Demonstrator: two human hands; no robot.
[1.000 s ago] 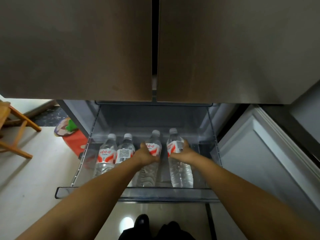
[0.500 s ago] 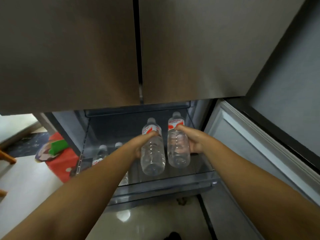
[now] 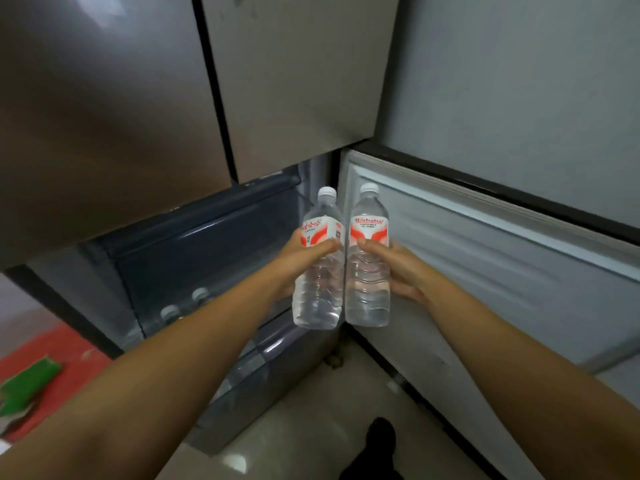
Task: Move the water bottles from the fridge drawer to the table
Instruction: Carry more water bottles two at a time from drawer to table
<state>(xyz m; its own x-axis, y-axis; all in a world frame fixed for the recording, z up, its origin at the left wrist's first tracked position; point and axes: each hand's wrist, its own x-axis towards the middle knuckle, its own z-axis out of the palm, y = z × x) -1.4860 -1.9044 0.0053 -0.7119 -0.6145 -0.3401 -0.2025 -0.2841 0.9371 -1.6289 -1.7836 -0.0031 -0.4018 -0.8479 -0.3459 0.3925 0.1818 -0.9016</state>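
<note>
Left hand (image 3: 298,258): I grip a clear ribbed plastic bottle (image 3: 320,268), upright, cap up.
Right hand (image 3: 398,268): grips its twin (image 3: 369,261), likewise upright.
Drawer (image 3: 207,237): perhaps two caps (image 3: 185,306).

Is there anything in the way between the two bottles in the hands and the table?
That cannot be judged, because the table is not in view. The left hand grips the left bottle and the right hand grips the right bottle, both lifted clear of the fridge drawer. Nothing visible blocks them here.

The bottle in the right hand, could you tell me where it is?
The right-hand bottle is held upright at centre, beside the left-hand bottle, before the open fridge door.
</note>
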